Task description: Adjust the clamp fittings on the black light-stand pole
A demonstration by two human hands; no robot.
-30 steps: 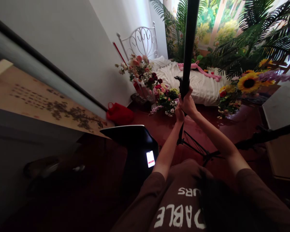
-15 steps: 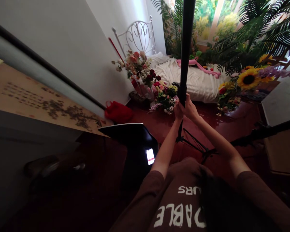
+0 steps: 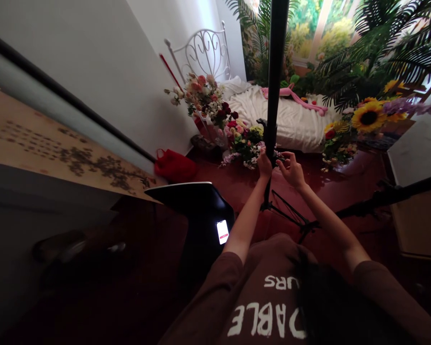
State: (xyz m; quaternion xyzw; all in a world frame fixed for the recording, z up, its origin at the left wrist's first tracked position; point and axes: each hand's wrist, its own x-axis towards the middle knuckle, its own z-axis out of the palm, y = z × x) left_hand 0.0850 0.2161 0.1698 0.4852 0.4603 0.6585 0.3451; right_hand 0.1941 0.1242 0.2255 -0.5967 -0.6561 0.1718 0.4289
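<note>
Head view: hands (image 3: 264, 164) at black stand pole (image 3: 275, 72), flowers (image 3: 203, 96) seemingly in vase (image 3: 211, 135).

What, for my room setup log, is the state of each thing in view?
Left hand: closed on the pole.
Right hand: open, fingers spread, apart from the pole.
Black metal stand pole: upright.
Black metal tripod legs: spread.
White rumpled bedding: lying loose on the bed.
Red fabric bag: slumped on the floor.
Small rectangular screen: lit.
</note>
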